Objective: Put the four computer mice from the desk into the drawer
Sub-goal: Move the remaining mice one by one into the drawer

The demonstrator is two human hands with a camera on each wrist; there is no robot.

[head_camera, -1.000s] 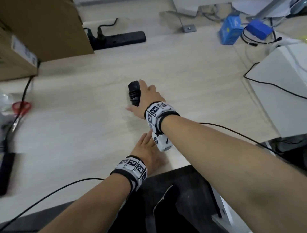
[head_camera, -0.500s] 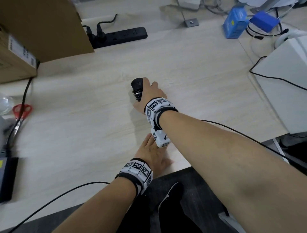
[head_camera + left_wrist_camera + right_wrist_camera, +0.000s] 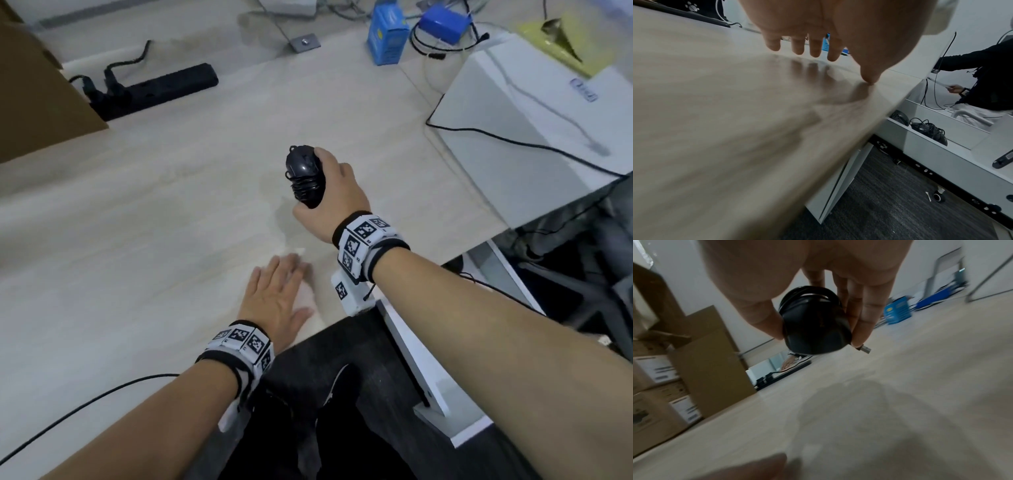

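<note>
My right hand [image 3: 330,192] grips a black computer mouse [image 3: 305,176] with its cable wound round it, lifted above the wooden desk [image 3: 171,222]. In the right wrist view the thumb and fingers pinch the mouse [image 3: 815,326], and its USB plug [image 3: 865,349] sticks out beside a fingertip. My left hand [image 3: 279,294] lies flat with straight fingers on the desk near its front edge; the left wrist view shows the left hand [image 3: 818,40] with its thumb tip on the wood. Below the desk edge an open white drawer [image 3: 937,151] holds two black mice [image 3: 929,129] with tangled cables.
A black power strip [image 3: 161,87] and cardboard boxes [image 3: 41,102] stand at the back left. A blue box [image 3: 388,34], a blue pack and cables lie at the back right, beside a white unit [image 3: 534,130]. Another person [image 3: 986,78] is behind the drawer.
My right hand has lifted the mouse and carried it towards me and to the right. The left hand stays flat on the desk edge. The head view has swung right.
</note>
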